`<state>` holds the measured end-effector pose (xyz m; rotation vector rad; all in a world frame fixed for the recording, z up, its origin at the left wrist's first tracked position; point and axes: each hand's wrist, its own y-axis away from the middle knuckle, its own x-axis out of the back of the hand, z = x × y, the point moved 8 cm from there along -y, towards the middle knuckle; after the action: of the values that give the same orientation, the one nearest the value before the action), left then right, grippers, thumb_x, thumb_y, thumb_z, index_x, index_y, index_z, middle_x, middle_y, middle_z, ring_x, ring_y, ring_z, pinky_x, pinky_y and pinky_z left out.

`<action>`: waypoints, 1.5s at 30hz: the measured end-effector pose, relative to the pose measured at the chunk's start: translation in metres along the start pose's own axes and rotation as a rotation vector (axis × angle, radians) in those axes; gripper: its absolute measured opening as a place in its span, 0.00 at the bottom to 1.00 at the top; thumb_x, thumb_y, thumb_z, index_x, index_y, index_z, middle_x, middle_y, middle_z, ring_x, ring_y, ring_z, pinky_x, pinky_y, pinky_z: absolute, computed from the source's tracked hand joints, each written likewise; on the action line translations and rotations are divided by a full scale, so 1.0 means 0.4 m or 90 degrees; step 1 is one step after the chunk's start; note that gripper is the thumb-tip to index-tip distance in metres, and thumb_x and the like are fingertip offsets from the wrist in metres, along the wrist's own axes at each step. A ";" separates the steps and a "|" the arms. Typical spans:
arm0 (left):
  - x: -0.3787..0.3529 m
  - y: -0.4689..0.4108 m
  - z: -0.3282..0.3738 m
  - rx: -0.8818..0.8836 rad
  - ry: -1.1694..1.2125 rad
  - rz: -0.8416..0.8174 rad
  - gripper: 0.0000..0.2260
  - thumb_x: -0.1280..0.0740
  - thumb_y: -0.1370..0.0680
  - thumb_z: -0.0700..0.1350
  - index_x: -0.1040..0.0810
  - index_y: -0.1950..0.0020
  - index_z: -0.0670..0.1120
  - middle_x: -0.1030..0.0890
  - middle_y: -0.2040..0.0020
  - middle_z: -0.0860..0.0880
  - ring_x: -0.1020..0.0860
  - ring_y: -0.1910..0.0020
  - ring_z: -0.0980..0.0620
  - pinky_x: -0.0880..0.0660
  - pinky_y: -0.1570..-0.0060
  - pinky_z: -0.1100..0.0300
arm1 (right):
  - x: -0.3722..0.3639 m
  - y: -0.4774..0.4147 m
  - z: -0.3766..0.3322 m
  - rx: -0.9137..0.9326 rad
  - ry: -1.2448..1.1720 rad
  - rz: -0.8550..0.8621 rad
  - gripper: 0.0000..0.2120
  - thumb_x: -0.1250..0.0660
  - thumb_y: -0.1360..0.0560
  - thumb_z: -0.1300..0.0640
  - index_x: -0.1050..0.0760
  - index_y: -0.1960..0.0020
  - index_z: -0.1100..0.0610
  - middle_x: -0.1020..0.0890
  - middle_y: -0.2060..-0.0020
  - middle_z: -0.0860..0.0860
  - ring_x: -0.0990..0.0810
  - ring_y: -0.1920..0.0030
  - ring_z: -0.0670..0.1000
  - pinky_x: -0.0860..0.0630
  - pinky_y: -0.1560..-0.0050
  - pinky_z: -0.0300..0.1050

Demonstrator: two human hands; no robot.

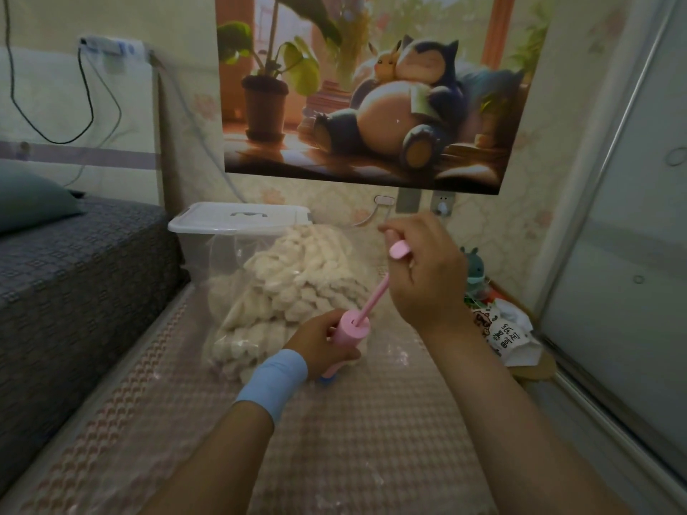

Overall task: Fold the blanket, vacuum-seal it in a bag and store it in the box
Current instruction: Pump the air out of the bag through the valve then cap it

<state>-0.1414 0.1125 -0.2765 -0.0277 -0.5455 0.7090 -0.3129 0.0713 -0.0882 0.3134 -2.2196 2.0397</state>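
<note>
Cream fluffy blanket (293, 288), folded into a lumpy bundle, sits inside a clear plastic bag (223, 262) lying on the pinkish patterned mat (334, 440), approx. centre of view, w/ its far end just in front of the box (197, 254). The box is clear plastic w/ a white lid (238, 217) on top, standing against the wall next to the bed (74, 262). At the bag's near edge stands a pink hand pump (351, 328), upright & slightly tilted; left hand (327, 343) has fingers wrapped round the cylinder, w/ a light blue wristband (275, 381) on that wrist. A thin pink rod (375, 299) sticks out of the pump top up to the handle (399, 250), which right hand (423, 269) grips w/ fingers curled round it, raised above the bag. Pump's bottom end is mostly hidden behind the left wrist; can't tell if it sits on a valve. Bed on the left has a dark grey cover & a teal pillow (29, 202). On the wall behind hangs a cartoon poster (371, 87). To the right of the mat: a small teal plush toy (474, 273), a printed packet (505, 336), and a sliding door (632, 217) at far right.
</note>
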 end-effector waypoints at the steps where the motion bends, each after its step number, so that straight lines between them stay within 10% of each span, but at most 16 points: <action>1: -0.002 0.001 0.006 -0.004 -0.014 0.005 0.26 0.21 0.39 0.46 0.22 0.43 0.59 0.18 0.48 0.55 0.21 0.48 0.52 0.22 0.44 0.51 | 0.013 0.001 0.008 -0.011 -0.010 0.030 0.13 0.42 0.19 0.57 0.19 0.48 0.60 0.20 0.55 0.52 0.24 0.58 0.48 0.30 0.61 0.38; 9: -0.053 0.012 0.034 -0.031 -0.078 0.007 0.22 0.23 0.36 0.50 0.21 0.43 0.55 0.17 0.51 0.54 0.19 0.51 0.53 0.22 0.47 0.53 | -0.178 0.271 0.106 -0.100 0.092 -0.431 0.13 0.43 0.25 0.50 0.21 0.50 0.52 0.23 0.52 0.47 0.22 0.54 0.53 0.32 0.62 0.46; 17: -0.041 0.010 0.033 -0.040 -0.095 -0.016 0.27 0.21 0.36 0.42 0.22 0.39 0.55 0.19 0.48 0.54 0.22 0.50 0.54 0.24 0.44 0.58 | 0.090 0.061 0.057 -0.061 0.035 0.033 0.16 0.44 0.19 0.56 0.19 0.42 0.61 0.20 0.57 0.52 0.25 0.59 0.47 0.29 0.62 0.40; 23: -0.069 0.020 0.034 -0.033 -0.106 -0.022 0.28 0.20 0.37 0.44 0.22 0.39 0.55 0.18 0.48 0.54 0.20 0.49 0.53 0.24 0.44 0.56 | -0.140 0.298 0.097 -0.112 0.100 -0.485 0.24 0.51 0.26 0.44 0.20 0.46 0.52 0.21 0.50 0.49 0.22 0.50 0.54 0.26 0.57 0.52; 31: -0.022 0.017 0.032 -0.030 -0.065 -0.009 0.26 0.21 0.36 0.40 0.24 0.47 0.63 0.18 0.49 0.53 0.21 0.50 0.51 0.23 0.45 0.54 | 0.049 0.031 0.014 -0.001 0.049 -0.002 0.14 0.42 0.19 0.56 0.19 0.46 0.58 0.19 0.57 0.51 0.23 0.63 0.50 0.29 0.66 0.44; 38: -0.035 0.023 0.026 -0.007 -0.072 -0.001 0.21 0.23 0.33 0.42 0.21 0.42 0.53 0.18 0.52 0.52 0.21 0.54 0.55 0.24 0.49 0.60 | -0.198 0.256 0.078 -0.128 0.187 -0.527 0.14 0.44 0.19 0.49 0.23 0.41 0.53 0.23 0.45 0.51 0.21 0.50 0.58 0.28 0.55 0.52; 45: -0.003 0.014 0.018 -0.006 -0.027 0.019 0.27 0.20 0.36 0.43 0.21 0.40 0.56 0.17 0.49 0.55 0.21 0.51 0.55 0.23 0.46 0.57 | -0.004 0.004 0.001 -0.017 0.056 -0.034 0.16 0.43 0.21 0.56 0.20 0.41 0.57 0.19 0.49 0.51 0.25 0.55 0.46 0.31 0.62 0.37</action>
<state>-0.1491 0.1149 -0.2719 -0.0299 -0.5909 0.7382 -0.3116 0.0710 -0.0904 0.2732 -2.1610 1.9563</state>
